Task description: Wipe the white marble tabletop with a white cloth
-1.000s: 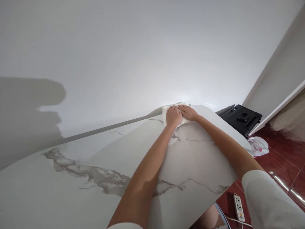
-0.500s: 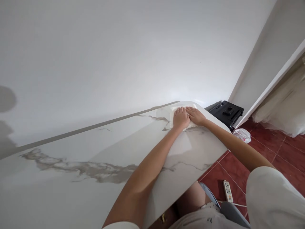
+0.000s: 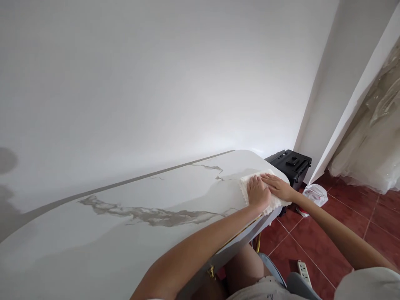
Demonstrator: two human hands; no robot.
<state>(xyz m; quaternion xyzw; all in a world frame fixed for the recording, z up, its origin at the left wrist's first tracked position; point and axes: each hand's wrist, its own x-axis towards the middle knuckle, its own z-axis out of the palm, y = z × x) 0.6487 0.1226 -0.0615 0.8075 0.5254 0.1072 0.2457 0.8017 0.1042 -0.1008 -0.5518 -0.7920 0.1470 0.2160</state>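
Observation:
A white cloth (image 3: 246, 185) lies on the far right end of a white marble-patterned tabletop (image 3: 131, 233), near its near edge. My left hand (image 3: 258, 193) lies flat on the cloth with fingers stretched out. My right hand (image 3: 279, 186) rests beside it on the same cloth, fingers also flat and together. Both arms reach out from the lower right. The cloth's right part hangs at the table's rounded corner.
A white wall (image 3: 156, 83) runs along the table's far side. A black case (image 3: 290, 166) stands on the red tiled floor (image 3: 331, 225) past the table's end, with a plastic bag (image 3: 315, 194) beside it. A white power strip (image 3: 303, 271) lies on the floor.
Both hands have slid the cloth from the table's far corner toward the near edge. The camera has shifted, showing more of the floor and right side.

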